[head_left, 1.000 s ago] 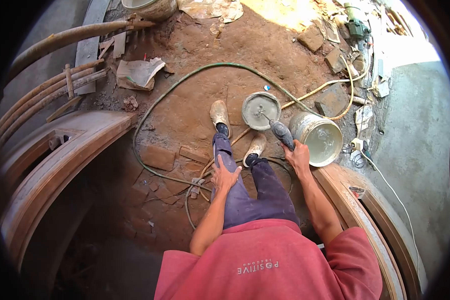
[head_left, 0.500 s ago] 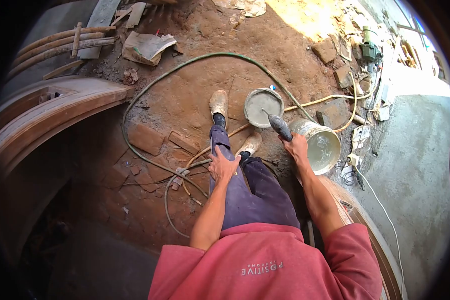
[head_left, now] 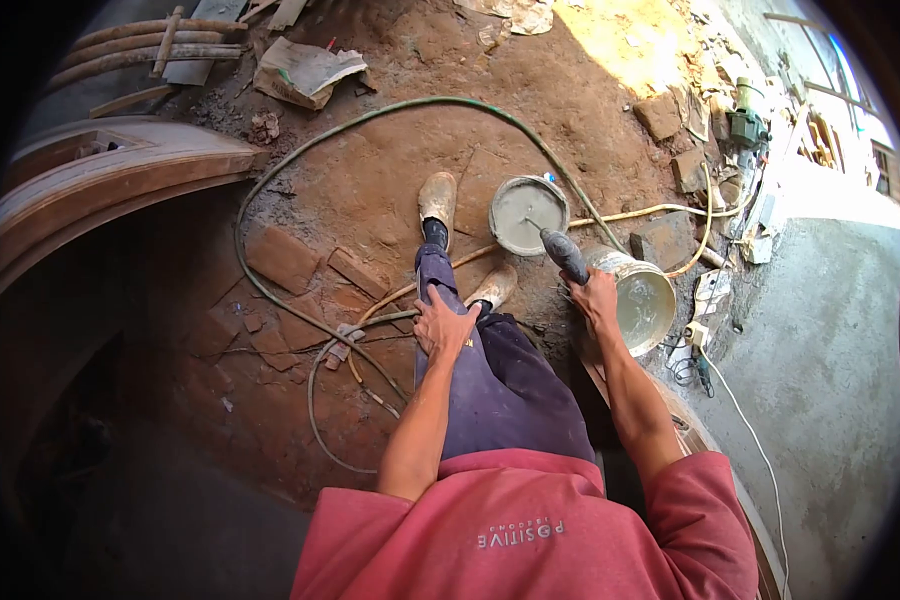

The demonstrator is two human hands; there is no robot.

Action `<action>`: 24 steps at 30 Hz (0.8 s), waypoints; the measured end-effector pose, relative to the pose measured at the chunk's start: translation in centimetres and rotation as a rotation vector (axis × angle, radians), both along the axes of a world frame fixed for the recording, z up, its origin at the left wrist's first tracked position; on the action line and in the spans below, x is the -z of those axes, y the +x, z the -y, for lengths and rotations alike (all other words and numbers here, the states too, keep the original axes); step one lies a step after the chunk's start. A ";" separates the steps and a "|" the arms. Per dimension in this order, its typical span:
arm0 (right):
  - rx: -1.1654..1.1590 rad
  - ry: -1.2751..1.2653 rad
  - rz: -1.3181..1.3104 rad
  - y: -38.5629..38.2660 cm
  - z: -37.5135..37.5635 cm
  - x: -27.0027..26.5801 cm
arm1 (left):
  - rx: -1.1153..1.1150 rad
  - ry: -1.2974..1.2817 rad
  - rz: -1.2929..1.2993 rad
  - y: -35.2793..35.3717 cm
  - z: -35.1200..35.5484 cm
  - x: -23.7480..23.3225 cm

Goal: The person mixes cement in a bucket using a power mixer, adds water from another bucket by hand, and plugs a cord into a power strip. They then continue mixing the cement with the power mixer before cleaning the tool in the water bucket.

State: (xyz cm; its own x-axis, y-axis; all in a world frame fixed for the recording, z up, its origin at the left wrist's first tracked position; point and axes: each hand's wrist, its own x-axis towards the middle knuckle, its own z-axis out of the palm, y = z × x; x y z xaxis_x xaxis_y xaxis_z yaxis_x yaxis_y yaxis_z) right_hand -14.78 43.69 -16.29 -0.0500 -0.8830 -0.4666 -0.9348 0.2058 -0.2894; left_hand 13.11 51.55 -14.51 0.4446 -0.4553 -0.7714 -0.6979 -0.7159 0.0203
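My right hand (head_left: 596, 300) is closed around the rear of a dark power drill (head_left: 564, 255). A thin rod runs from the drill down into wet grey mortar (head_left: 520, 208); its lower end is hidden in the mix. That mortar fills a round bucket (head_left: 493, 222) on the ground in front of my feet. Just right of the drill stands a second, whitish bucket (head_left: 615, 263) with cloudy grey liquid in it. My left hand (head_left: 444, 325) rests on my left leg near the knee, its thumb spread from the fingers and nothing held.
A green hose (head_left: 410, 103) loops across the dirt floor, crossing a yellow hose (head_left: 660, 210). Bricks (head_left: 282, 258) lie to the left, below a curved wooden frame (head_left: 170, 165). A torn paper sack (head_left: 305, 72) is farther off. At right are a green machine (head_left: 748, 125) and a white cord (head_left: 760, 420).
The view has turned slightly, so the surroundings sit a little differently. The drill and its rod have shifted slightly over the mortar bucket. My left hand stays on my leg.
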 end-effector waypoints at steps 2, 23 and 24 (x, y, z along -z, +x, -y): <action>-0.093 0.047 -0.036 0.0 0.6 -0.8 | -0.040 0.036 -0.051 0.2 0.3 0.0; -0.259 0.126 -0.069 -1.4 1.3 -1.8 | -0.060 0.045 -0.038 -0.1 -0.9 0.8; -0.292 0.141 -0.065 -1.4 1.5 -1.9 | -0.046 0.023 -0.024 -0.2 -1.0 0.9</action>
